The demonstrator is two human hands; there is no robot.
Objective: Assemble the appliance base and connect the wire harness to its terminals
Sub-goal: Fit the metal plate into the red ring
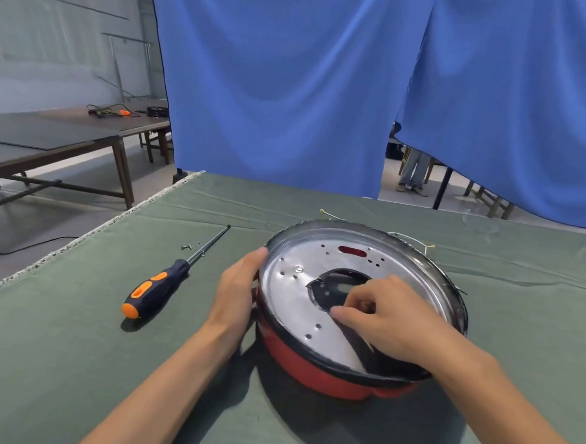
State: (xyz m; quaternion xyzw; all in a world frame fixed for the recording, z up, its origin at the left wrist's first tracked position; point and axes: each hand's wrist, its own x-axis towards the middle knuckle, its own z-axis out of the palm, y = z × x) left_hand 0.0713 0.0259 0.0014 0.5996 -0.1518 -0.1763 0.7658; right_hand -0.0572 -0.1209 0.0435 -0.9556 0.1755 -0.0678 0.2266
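Green cloth table (pixel 70 362) | L hand (pixel 238 287) grips base (pixel 326 378) rim | R hand (pixel 382 313) pinches plate (pixel 300 311) cutout edge | risk: plate shifts, holes misalign; screws (pixel 190 246) roll off near left edge

Left of base: open cloth (pixel 53 361), broken only by the screwdriver (pixel 164 279) lying slantwise and a few screws (pixel 189 246) beside its shaft.
Base (pixel 326 378) left rim: taken by the left hand (pixel 238 287).
Plate (pixel 296 311) centre hole: right hand (pixel 388 317) lies over it.
Behind base: wires (pixel 417 241) trail on the cloth, curtain (pixel 293 84) close beyond.
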